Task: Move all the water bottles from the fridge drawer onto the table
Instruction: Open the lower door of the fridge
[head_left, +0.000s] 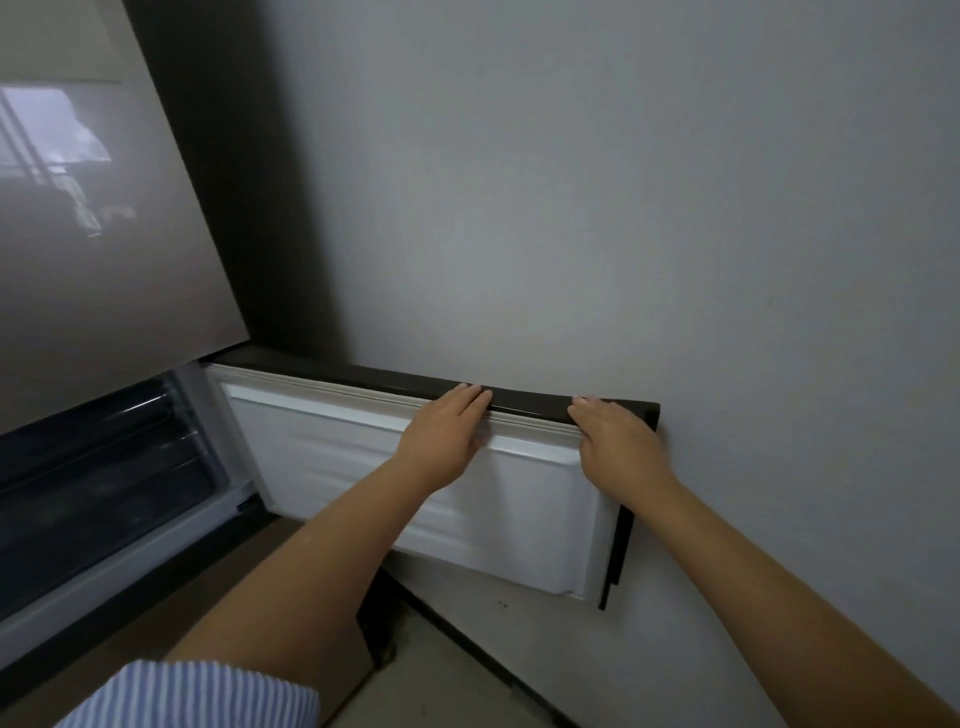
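Both my left hand (447, 431) and right hand (618, 441) lie flat, fingers together, on the stiff fridge door (415, 493) top edge; no bottles visible.

Fridge door (415, 478): we see it swung wide open, white inner liner facing us, dark top edge, pale gasket along the rim, standing close beside the grey wall.
Fridge drawer (98, 467): dark, clear-fronted, inside the open lower compartment; contents unclear.
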